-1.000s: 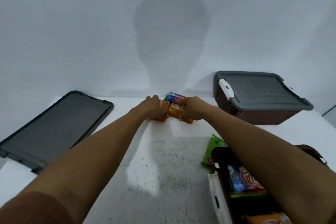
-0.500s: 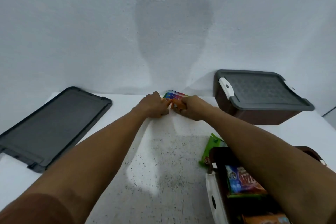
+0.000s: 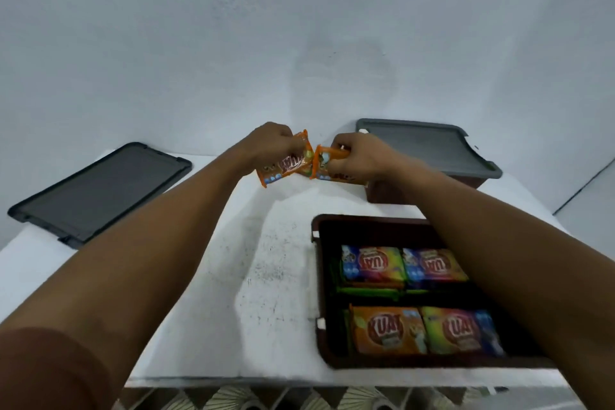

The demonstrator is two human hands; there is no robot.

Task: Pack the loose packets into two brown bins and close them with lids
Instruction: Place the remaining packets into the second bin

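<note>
just lifted the last orange packets off the tabletop [image 3: 206, 326], left hand [image 3: 271, 146] and right hand [image 3: 357, 156] each pinching one, open bin [image 3: 317, 280] next

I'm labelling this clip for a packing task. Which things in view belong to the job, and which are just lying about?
Part of the job:
left hand and right hand, each holding orange packets
open brown bin
closed brown bin
loose grey lid

Just lying about:
nothing visible on the white table
</note>
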